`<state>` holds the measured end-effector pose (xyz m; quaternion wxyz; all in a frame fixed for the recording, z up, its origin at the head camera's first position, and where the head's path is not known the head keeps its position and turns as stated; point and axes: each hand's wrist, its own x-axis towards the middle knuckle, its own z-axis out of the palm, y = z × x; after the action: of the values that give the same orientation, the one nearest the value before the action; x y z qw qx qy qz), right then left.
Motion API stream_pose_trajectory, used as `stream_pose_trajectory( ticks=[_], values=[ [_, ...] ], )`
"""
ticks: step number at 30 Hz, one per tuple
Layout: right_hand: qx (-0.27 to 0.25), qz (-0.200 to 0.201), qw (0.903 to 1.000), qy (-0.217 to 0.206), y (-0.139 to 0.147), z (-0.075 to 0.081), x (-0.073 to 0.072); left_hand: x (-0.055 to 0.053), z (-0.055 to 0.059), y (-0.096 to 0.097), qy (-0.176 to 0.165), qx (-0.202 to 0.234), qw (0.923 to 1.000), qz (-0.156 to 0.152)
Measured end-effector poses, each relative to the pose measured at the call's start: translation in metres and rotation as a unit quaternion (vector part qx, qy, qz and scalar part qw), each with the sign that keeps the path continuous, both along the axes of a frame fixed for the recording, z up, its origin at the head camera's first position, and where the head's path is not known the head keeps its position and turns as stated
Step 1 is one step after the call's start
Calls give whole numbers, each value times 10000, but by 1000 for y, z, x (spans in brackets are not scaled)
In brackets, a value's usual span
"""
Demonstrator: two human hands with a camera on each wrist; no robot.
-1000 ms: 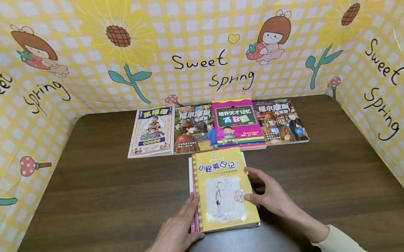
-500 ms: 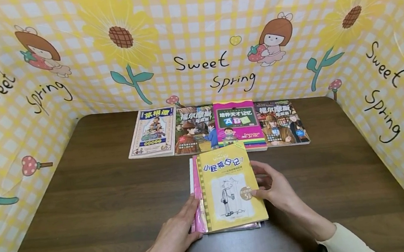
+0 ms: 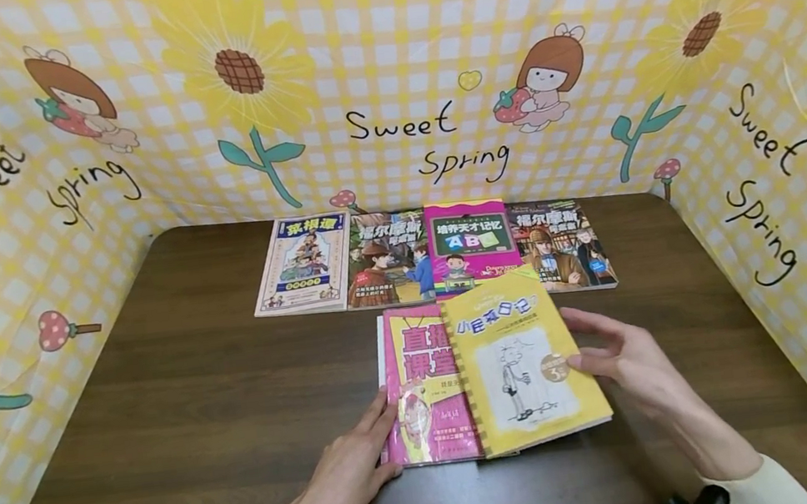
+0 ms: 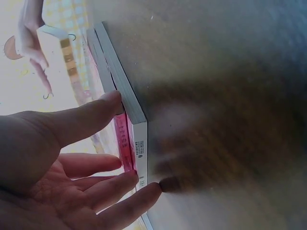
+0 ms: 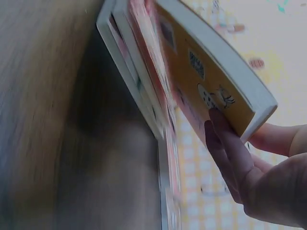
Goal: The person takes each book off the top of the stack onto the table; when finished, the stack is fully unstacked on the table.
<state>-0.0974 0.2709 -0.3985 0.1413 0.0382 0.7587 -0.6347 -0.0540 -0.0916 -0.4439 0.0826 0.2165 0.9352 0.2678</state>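
My right hand (image 3: 632, 358) pinches the right edge of a yellow paperback book (image 3: 527, 367) with a cartoon boy on its cover. In the right wrist view the thumb is on one side and the fingers lie against the orange back cover (image 5: 192, 72); the book is tilted and raised above the stack, still overlapping it. Under it a pink book (image 3: 431, 417) tops the stack, its right part hidden. My left hand (image 3: 349, 460) rests at the stack's left side, fingers along the spines and thumb at the near edge. A white book (image 4: 140, 143) lies beneath the pink one.
Along the table's back edge lie several books in a row: a white-and-blue one (image 3: 307, 264), two detective-style covers and a pink ABC book (image 3: 465, 236). A yellow checked cloth (image 3: 394, 51) walls the back and sides of the brown wooden table (image 3: 202, 394).
My right hand has lifted the yellow book and moved it rightward off the stack, tilting it and uncovering the pink book. My left hand has stayed at the stack's left side.
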Motion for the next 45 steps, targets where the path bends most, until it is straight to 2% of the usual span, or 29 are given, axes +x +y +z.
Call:
stream_pose_trajectory(
  ticks=[5,12,18,22,27,29,32,38,41,45],
  values=[
    [9,-314,9995,36,29,0,7,-1,0,0,49,-44,10000,22],
    [429,-570,9974,-75,53,-11,17,-2,1,-1,-21,-75,10000,-1],
    [678,-604,9959,-54,52,-26,17,-2,0,-2,32,-84,10000,35],
    [821,-565,9949,-180,46,-33,14,-2,0,-1,-57,-57,10000,37],
    [1290,-478,9897,-392,39,-40,11,0,0,-1,-70,-26,10000,48],
    [1575,-408,9860,-368,37,-42,11,0,0,-1,-11,-5,10000,53],
    [2105,-282,9771,-87,35,-44,12,-1,0,-1,76,21,10000,49],
    [3216,-32,9437,770,28,-44,14,-1,0,0,102,76,9999,53],
    [3561,73,9305,855,25,-44,15,-1,0,-1,93,96,9999,51],
    [3774,173,9227,764,22,-44,15,-1,-1,-1,119,105,9999,43]
  ],
)
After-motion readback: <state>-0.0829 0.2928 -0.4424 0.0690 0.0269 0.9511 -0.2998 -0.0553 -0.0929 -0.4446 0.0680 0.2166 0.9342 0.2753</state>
